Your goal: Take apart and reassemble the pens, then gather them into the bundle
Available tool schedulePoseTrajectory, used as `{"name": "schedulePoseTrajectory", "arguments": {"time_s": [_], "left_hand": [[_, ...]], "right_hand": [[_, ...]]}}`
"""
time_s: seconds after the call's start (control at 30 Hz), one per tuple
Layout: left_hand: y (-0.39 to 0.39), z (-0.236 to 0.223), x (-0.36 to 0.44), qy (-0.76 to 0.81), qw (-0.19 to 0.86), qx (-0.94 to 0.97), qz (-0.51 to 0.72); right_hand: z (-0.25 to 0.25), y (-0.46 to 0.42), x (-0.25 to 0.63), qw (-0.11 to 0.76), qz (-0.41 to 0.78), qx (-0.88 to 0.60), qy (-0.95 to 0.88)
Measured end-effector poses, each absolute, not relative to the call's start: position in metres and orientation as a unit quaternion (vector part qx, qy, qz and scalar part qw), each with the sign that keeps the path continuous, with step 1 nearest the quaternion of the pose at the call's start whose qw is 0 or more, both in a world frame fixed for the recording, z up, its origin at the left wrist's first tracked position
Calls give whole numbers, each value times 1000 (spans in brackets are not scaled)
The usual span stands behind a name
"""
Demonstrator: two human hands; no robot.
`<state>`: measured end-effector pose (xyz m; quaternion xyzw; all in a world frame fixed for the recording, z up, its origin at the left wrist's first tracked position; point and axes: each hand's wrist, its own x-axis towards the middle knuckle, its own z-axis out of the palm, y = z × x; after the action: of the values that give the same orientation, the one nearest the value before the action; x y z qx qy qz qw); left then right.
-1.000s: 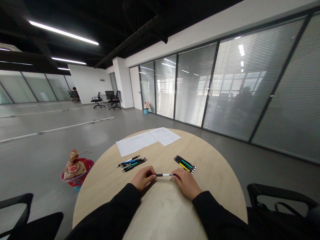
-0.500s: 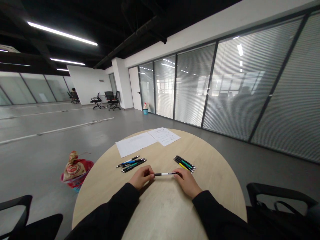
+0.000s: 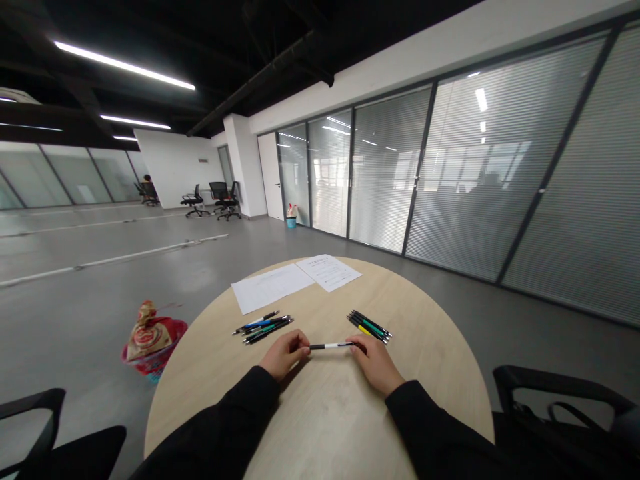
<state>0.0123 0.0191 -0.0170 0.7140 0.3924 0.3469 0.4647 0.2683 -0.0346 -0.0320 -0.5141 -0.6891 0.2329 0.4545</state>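
A black-and-white pen [image 3: 330, 346] is held level just above the round wooden table [image 3: 435, 373]. My left hand [image 3: 286, 354] pinches its left end and my right hand [image 3: 376, 364] pinches its right end; both hands are closed on it. Left of the hands lies a loose cluster of several pens [image 3: 263, 325] with blue, green and black barrels. To the right lies a tidier row of several pens [image 3: 369, 327], one yellow and one green among black ones. Both sleeves are black.
Two white paper sheets [image 3: 295, 277] lie at the table's far side. A red basket with a patterned bag [image 3: 150, 340] stands on the floor to the left. Black chair arms show at bottom left [image 3: 30, 407] and right [image 3: 555, 387]. Office chairs [image 3: 220, 199] stand far back.
The pen has shifted very slightly upward between my hands. The view barely drifted; the pens and papers on the table have stayed put.
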Motion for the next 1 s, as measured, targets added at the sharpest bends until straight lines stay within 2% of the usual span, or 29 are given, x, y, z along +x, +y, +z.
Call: {"name": "schedulePoseTrajectory", "arguments": {"time_s": [1.0], "left_hand": [[22,-16,5,411,419,736,337]], "right_hand": [[-37,-31,270,443,245,-537,-675]]}}
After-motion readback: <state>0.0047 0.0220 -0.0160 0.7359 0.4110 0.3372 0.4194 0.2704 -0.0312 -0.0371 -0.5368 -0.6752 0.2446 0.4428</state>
